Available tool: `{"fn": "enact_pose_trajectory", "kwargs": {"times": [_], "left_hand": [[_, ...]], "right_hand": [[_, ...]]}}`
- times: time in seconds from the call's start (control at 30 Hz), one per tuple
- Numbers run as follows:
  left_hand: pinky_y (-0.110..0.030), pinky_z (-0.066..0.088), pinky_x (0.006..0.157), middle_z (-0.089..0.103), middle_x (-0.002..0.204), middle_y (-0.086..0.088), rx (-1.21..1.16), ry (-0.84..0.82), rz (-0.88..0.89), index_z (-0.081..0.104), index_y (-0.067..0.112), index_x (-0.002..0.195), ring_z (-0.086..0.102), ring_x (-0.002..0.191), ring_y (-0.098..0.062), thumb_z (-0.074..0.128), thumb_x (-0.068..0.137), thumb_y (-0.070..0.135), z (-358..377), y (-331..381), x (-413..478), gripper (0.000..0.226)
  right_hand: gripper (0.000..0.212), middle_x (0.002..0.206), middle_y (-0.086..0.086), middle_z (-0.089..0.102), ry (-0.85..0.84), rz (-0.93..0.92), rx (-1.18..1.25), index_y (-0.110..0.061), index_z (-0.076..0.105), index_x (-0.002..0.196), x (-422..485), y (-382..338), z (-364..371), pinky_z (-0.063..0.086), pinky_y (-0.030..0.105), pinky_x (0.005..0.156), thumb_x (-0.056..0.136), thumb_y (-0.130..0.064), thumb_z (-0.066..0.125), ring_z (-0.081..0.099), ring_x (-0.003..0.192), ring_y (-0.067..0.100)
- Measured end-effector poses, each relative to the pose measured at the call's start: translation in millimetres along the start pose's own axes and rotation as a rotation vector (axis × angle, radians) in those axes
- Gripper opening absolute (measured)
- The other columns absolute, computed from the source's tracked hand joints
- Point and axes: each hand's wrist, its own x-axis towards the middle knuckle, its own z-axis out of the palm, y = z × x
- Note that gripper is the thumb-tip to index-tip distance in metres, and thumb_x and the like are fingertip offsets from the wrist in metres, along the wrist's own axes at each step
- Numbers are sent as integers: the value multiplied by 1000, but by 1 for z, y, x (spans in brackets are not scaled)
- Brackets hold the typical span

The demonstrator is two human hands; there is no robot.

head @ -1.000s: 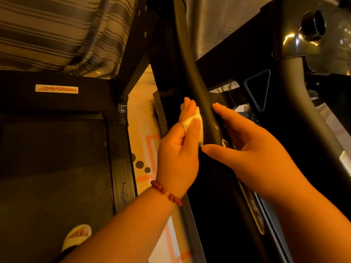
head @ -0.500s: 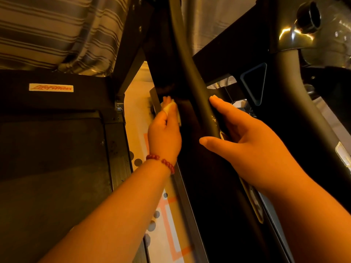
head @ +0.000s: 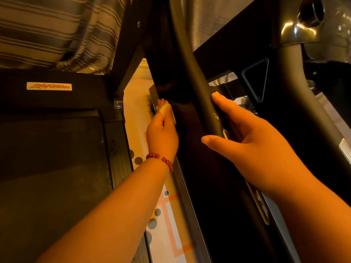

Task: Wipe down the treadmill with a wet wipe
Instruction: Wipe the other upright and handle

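- Head view, centre of the frame: the left hand [head: 161, 137] grips the folded wet wipe [head: 168, 111]. Its fingers are curled round the wipe and press it against the left edge of the treadmill's dark upright post [head: 190, 141].
- A second ago that hand held the wipe against the black handrail tube [head: 191, 69], close to the right hand. It has since slid left off the tube onto the post edge, and it has barely shifted over the last half second.
- Right of centre: the right hand [head: 252, 145] still steadies the tube. Its fingers are straight and spread, with the index fingertip lying along the tube's right side and the thumb stretched out beneath. It holds nothing in a closed grip.
- A red bead bracelet [head: 161, 160] sits on the left wrist.
- Left half of the frame: the treadmill belt [head: 51, 158] lies dark and flat, with a logo label [head: 49, 86] on the hood above it. A striped curtain [head: 47, 29] hangs at upper left.
- Between the belt's side rail and the post, a pale patterned floor mat [head: 136, 95] shows.
- My reading is that this stretch of tube looks finished and the wiping has passed to the upright. The post's lower length, the side rail and the hood probably remain to be wiped.
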Motion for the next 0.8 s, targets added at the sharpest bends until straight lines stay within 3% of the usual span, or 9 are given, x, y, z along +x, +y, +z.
{"fn": "enact_pose_trajectory", "kwargs": {"times": [0.07, 0.17, 0.33, 0.47, 0.6, 0.67, 0.73, 0.8], "left_hand": [[-26, 44, 103, 53, 138, 8, -6, -28, -8, 50, 29, 137, 47, 127, -7, 43, 100, 33, -1, 0, -25, 38], [-15, 43, 99, 49, 141, 13, -2, -67, 61, 49, 36, 133, 46, 124, 1, 43, 99, 32, -5, 4, -54, 34], [-41, 47, 101, 62, 126, -3, 4, 76, -120, 62, 21, 127, 55, 121, -18, 46, 99, 37, 4, 5, -5, 36], [-35, 42, 107, 50, 140, 13, -43, -28, -50, 51, 30, 137, 44, 131, -7, 44, 99, 39, 2, 8, -61, 40], [-25, 42, 105, 44, 144, 18, -29, -108, 92, 45, 34, 139, 40, 132, 1, 41, 99, 37, -2, 24, -99, 40], [-17, 43, 100, 45, 144, 15, 11, -106, 159, 44, 33, 139, 42, 130, -1, 40, 100, 35, 5, 37, -86, 39], [-12, 44, 96, 46, 144, 13, -5, -69, 186, 46, 31, 139, 44, 129, -2, 40, 100, 35, 12, 47, -74, 39], [-13, 44, 97, 46, 144, 12, -24, -51, 190, 45, 31, 139, 44, 129, -3, 40, 101, 36, 13, 43, -77, 39]], "right_hand": [[77, 130, -33, 45, -4, 0, -2, -57, 32, 137, 0, 1, 0, 48, 19, 93, 71, -40, 67, 49, 117, -8], [76, 129, -33, 46, -18, -4, -17, -58, 31, 136, 1, 1, -1, 47, 15, 89, 72, -40, 67, 50, 118, -7], [83, 133, -28, 45, -35, -9, -114, -52, 30, 142, 1, 0, -8, 37, 7, 83, 72, -39, 72, 44, 118, -8], [76, 114, -39, 46, -26, -9, -45, -56, 33, 131, -10, 3, -8, 42, 1, 70, 70, -37, 74, 49, 98, -21], [74, 105, -44, 41, -20, 19, 11, -59, 31, 124, -25, 7, -8, 48, 14, 81, 64, -40, 71, 52, 95, -16], [75, 102, -47, 38, -33, 22, -10, -62, 29, 124, -32, 8, -8, 49, 14, 78, 65, -41, 71, 50, 93, -18], [83, 109, -43, 39, -42, 33, -48, -59, 27, 135, -39, 11, -7, 52, 19, 82, 69, -41, 73, 53, 101, -9], [86, 126, -31, 41, -46, 48, -42, -55, 26, 141, -44, 13, -7, 54, 34, 92, 71, -41, 74, 53, 116, 5]]}}
